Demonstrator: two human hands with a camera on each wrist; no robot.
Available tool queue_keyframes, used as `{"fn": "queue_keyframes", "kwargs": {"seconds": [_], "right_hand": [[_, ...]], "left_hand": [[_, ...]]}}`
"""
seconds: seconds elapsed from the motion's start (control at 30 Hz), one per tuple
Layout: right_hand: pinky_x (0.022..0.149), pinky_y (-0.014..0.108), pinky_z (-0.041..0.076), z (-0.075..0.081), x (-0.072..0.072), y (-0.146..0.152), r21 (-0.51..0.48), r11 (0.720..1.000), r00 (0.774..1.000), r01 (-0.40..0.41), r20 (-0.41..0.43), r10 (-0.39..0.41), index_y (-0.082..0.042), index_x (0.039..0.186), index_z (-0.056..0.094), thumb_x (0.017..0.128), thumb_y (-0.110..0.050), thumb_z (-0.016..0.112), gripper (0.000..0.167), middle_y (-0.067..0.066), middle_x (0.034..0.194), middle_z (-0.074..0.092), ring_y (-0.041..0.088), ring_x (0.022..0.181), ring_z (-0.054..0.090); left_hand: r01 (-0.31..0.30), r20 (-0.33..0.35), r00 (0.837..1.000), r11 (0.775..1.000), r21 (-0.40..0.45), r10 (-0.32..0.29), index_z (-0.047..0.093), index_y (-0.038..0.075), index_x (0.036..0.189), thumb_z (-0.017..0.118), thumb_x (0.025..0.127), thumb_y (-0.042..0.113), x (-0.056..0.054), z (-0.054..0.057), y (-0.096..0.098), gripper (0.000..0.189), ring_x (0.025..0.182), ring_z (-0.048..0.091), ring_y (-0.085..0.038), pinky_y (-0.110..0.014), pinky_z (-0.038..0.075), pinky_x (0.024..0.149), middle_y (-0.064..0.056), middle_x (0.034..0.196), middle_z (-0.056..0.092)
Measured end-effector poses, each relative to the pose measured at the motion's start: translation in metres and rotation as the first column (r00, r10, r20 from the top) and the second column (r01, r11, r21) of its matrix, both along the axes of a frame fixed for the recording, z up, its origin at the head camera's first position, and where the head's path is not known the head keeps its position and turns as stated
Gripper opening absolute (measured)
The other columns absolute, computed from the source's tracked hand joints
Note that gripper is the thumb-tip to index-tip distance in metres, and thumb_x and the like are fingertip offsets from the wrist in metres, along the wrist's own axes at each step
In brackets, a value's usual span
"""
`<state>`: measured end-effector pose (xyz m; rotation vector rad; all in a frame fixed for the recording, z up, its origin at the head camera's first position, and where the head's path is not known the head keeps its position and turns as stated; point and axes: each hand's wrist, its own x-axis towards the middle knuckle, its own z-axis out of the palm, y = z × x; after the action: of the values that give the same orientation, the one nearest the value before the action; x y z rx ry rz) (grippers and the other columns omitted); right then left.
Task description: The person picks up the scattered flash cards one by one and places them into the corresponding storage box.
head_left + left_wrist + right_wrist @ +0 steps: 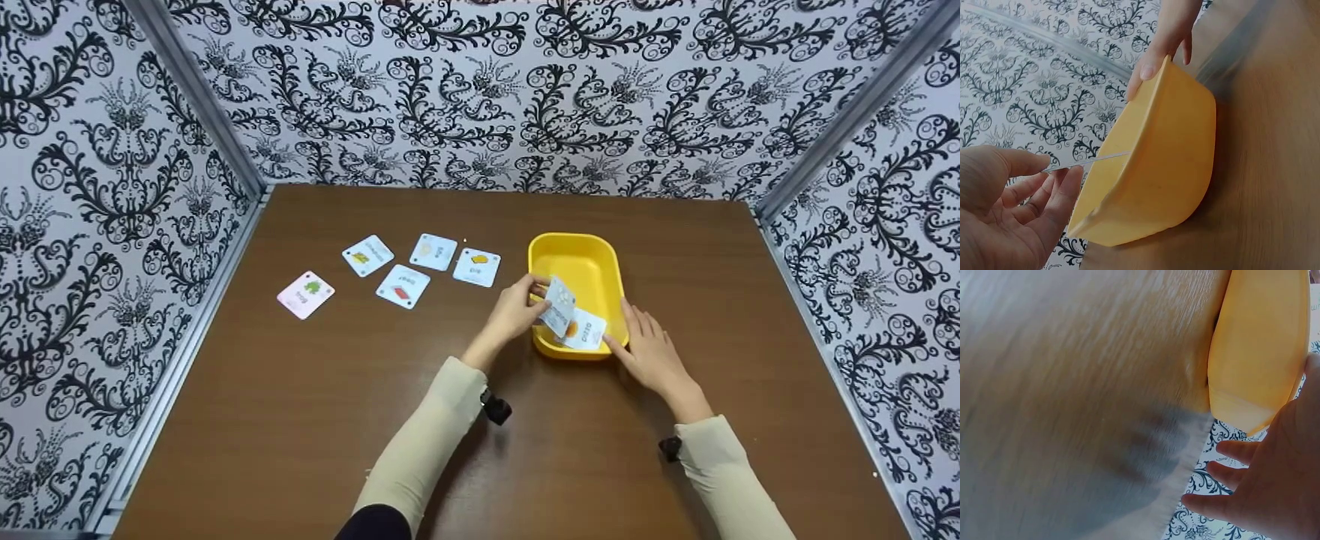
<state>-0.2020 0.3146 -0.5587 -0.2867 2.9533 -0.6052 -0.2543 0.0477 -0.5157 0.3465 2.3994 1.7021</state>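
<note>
My left hand (pixel 516 309) pinches a picture card (pixel 559 306) between thumb and fingers, over the left side of a yellow plastic tub (pixel 576 244). In the left wrist view the held card (pixel 1092 160) shows edge-on. A second card (pixel 586 330), with the word pizza and an orange picture, is in the near part of the tub, partly covered by the held card. My right hand (pixel 651 349) rests at the tub's near right corner, its thumb at the rim. In the right wrist view its fingers (pixel 1230 475) are extended and spread beside the tub's outer wall.
Left of the tub, several loose cards lie face up on the brown table (pixel 360 420): one with a yellow picture (pixel 477 268), one with a red picture (pixel 403 286), and a pink-edged one with a green picture (pixel 306 294). Patterned walls (pixel 480 97) enclose the table.
</note>
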Motion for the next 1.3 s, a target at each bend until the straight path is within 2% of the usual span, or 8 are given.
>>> {"fn": "queue_keyframes", "kwargs": {"seconds": [0.2, 0.37, 0.57, 0.7, 1.1, 1.3], "right_hand": [[0.115, 0.072, 0.016, -0.002, 0.000, 0.000, -0.002, 1.000, 1.000, -0.004, 0.009, 0.004, -0.011, 0.161, 0.002, 0.103, -0.057, 0.038, 0.082, 0.029, 0.162, 0.020, 0.052, 0.147, 0.018], [0.116, 0.071, 0.016, -0.002, -0.001, 0.000, -0.012, 1.000, 1.000, -0.001, 0.010, 0.002, -0.012, 0.161, 0.001, 0.102, -0.058, 0.038, 0.083, 0.028, 0.162, 0.020, 0.052, 0.147, 0.018], [0.117, 0.070, 0.015, -0.002, -0.001, 0.000, -0.020, 1.000, 1.000, 0.002, 0.008, -0.002, -0.012, 0.161, 0.001, 0.103, -0.055, 0.040, 0.082, 0.029, 0.162, 0.020, 0.052, 0.147, 0.018], [0.116, 0.071, 0.016, -0.002, -0.001, 0.000, -0.011, 1.000, 1.000, -0.001, 0.006, 0.001, -0.012, 0.161, 0.001, 0.103, -0.055, 0.039, 0.082, 0.029, 0.161, 0.021, 0.052, 0.147, 0.019], [0.117, 0.070, 0.015, -0.001, -0.001, -0.001, -0.013, 1.000, 1.000, 0.003, 0.022, -0.003, -0.012, 0.161, -0.002, 0.103, -0.057, 0.037, 0.083, 0.028, 0.162, 0.019, 0.052, 0.147, 0.017], [0.117, 0.069, 0.015, -0.002, -0.001, -0.001, -0.024, 1.000, 1.000, 0.003, 0.022, -0.003, -0.011, 0.161, -0.001, 0.103, -0.056, 0.038, 0.083, 0.028, 0.162, 0.019, 0.052, 0.147, 0.018]], "left_hand": [[0.042, 0.016, 0.999, 0.998, -0.045, -0.041, 0.060, 0.005, 0.126, 0.059, 0.096, 0.000, 0.003, 0.001, 0.006, 0.030, 0.099, 0.069, -0.023, -0.027, 0.061, 0.071, -0.013, 0.117, 0.068], [0.063, 0.005, 0.998, 0.990, -0.129, -0.063, 0.061, 0.004, 0.125, 0.056, 0.097, -0.002, 0.004, 0.003, 0.010, 0.028, 0.102, 0.068, -0.024, -0.026, 0.060, 0.076, -0.012, 0.120, 0.068], [0.052, -0.057, 0.996, 0.959, -0.280, -0.071, 0.064, 0.007, 0.121, 0.059, 0.097, 0.001, 0.003, 0.006, 0.012, 0.025, 0.104, 0.067, -0.022, -0.028, 0.058, 0.087, -0.009, 0.122, 0.068], [0.041, -0.094, 0.993, 0.940, -0.340, -0.078, 0.064, 0.007, 0.120, 0.060, 0.097, 0.003, 0.003, 0.008, 0.012, 0.024, 0.109, 0.067, -0.021, -0.030, 0.056, 0.094, -0.008, 0.122, 0.068], [0.020, -0.156, 0.984, 0.934, -0.356, -0.080, 0.065, 0.008, 0.119, 0.062, 0.096, 0.007, -0.001, 0.012, 0.005, 0.023, 0.114, 0.067, -0.020, -0.030, 0.054, 0.097, -0.007, 0.123, 0.068], [-0.019, -0.193, 0.980, 0.938, -0.346, -0.051, 0.065, 0.007, 0.118, 0.064, 0.095, 0.008, -0.004, 0.013, -0.005, 0.023, 0.111, 0.067, -0.021, -0.029, 0.055, 0.096, -0.009, 0.119, 0.069]]}}
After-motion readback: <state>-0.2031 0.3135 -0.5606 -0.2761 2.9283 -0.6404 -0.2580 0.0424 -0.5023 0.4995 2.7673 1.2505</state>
